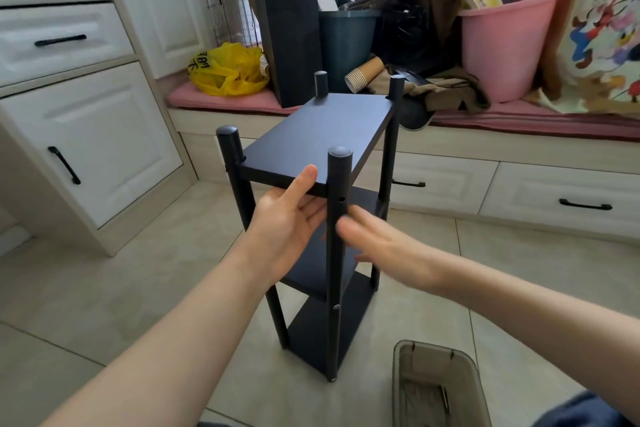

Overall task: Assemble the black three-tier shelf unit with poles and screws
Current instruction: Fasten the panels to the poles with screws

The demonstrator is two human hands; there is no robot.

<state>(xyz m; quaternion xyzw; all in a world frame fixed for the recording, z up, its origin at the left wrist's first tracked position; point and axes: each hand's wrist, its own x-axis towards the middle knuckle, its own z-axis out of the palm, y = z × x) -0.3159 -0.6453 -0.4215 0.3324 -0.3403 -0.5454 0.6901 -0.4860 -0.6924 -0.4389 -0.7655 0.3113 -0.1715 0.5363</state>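
The black three-tier shelf unit (322,135) stands upright on the tiled floor, its three boards held between black poles. The nearest pole (335,253) shows an empty screw hole just under the top board and a screw head lower down. My left hand (287,218) grips the front edge of the top board, thumb on top and fingers underneath, left of that pole. My right hand (377,239) is blurred, fingers straight, its tips beside the near pole just below the empty hole. It holds nothing that I can see.
A grey plastic tray (433,388) lies on the floor at the lower right. White cabinets (86,135) stand at the left. Behind the shelf, a window seat carries a pink bucket (505,45), cardboard boxes, a black box and a yellow bag (228,69).
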